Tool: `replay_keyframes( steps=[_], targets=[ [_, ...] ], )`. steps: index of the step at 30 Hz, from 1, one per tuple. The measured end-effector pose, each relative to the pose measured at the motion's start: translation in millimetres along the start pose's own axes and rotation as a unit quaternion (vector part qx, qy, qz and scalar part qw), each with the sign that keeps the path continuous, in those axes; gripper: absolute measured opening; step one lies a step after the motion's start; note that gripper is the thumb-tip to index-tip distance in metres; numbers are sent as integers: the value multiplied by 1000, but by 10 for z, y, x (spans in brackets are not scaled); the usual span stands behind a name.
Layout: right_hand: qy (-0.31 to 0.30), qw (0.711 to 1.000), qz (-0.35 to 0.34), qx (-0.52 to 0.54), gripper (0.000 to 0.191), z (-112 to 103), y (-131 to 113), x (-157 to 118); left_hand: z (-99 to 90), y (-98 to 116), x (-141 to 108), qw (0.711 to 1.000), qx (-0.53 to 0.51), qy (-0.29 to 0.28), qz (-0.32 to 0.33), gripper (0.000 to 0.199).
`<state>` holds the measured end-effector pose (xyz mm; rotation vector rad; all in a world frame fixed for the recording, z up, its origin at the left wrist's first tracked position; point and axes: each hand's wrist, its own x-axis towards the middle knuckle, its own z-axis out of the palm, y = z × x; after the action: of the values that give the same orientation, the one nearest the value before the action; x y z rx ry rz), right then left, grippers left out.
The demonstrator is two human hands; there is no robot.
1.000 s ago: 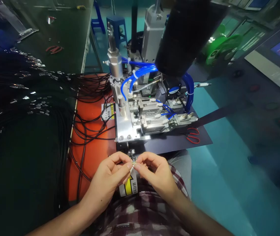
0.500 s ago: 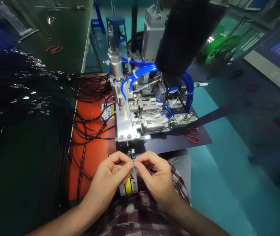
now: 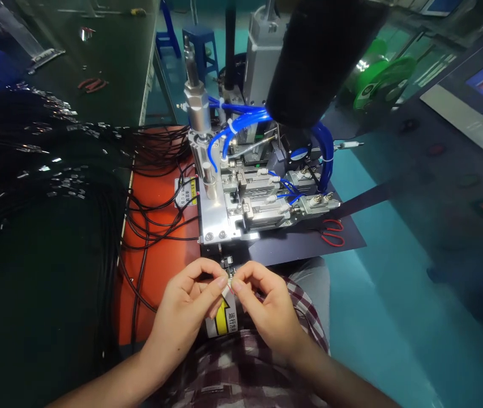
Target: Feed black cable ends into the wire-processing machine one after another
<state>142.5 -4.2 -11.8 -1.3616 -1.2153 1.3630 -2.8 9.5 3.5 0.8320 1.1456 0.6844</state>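
Observation:
My left hand (image 3: 192, 300) and my right hand (image 3: 266, 300) are close together in front of the machine, each in a pinch of thumb and forefinger. Between the fingertips, thin wires (image 3: 230, 281) show as tiny pale and reddish strands. Most of their length is hidden by the fingers. Just beyond the fingertips is a small fixture (image 3: 227, 263) at the near end of the machine (image 3: 218, 218). Below the hands lies a white label with a yellow arrow (image 3: 221, 318).
Black cables (image 3: 148, 226) run across the orange surface (image 3: 160, 260) at left. Red-handled scissors (image 3: 333, 233) lie on the dark plate at right. Blue air tubes (image 3: 245, 120) arch over the machine, under a black cylinder (image 3: 317, 62). A control panel (image 3: 479, 130) stands far right.
The fingertips of my two hands have moved slightly apart, and more of the thin wires shows between them. The machine and cables look the same.

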Motion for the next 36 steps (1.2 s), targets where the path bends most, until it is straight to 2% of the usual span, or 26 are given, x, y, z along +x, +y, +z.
replay_keyframes(
  steps=[1, 3, 6, 8, 11, 14, 17, 20, 23, 36],
  targets=[
    [-5, 1000, -5, -9, 14, -11, 5, 8, -11, 14, 3, 999, 28, 4, 16, 14],
    [-20, 1000, 3, -11, 14, -32, 24, 49, -38, 51, 19, 986, 133, 25, 93, 11],
    [-40, 998, 42, 29, 16, -67, 71, 154, -106, 102, 76, 921, 328, 48, 206, 10],
    [-36, 997, 58, 47, 17, -99, 108, 231, -166, 118, 129, 884, 407, 45, 228, 9],
    [-31, 996, 69, 46, 17, -151, 167, 327, -252, 100, 202, 854, 448, 35, 264, 11],
    [-37, 995, 79, 45, 17, -179, 227, 392, -310, 42, 239, 832, 462, 0, 306, 21],
    [-47, 993, 96, 55, 18, -176, 266, 430, -348, -16, 247, 807, 497, -31, 317, 28],
    [-52, 991, 108, 57, 19, -169, 272, 447, -372, -50, 252, 779, 534, -30, 327, 31],
    [-53, 991, 114, 50, 19, -176, 261, 455, -378, -63, 268, 766, 551, -27, 332, 33],
    [-65, 991, 111, 31, 18, -216, 301, 467, -349, -89, 285, 752, 573, -27, 324, 36]
  ],
)
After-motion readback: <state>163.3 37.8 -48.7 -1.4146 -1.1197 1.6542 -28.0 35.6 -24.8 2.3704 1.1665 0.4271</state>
